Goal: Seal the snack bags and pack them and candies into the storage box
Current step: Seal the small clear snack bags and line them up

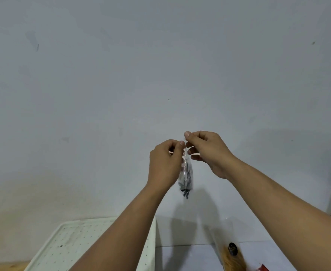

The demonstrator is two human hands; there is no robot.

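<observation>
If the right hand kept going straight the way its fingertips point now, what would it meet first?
The right hand points left, toward the small clear plastic snack bag whose top it already pinches. Just beyond is the left hand, gripping the same top edge, so it would probably meet that next, though depth is unclear.

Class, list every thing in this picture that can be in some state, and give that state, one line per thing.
Small clear plastic snack bag with dark contents: held up in the air, hanging down, top pinched.
Left hand: pinches the bag's top.
Right hand: pinches the bag's top.
White dotted storage box: open; inside mostly hidden by the arm.
Clear bag of orange snacks with a black round label: standing on the table, cut off by the frame.
</observation>
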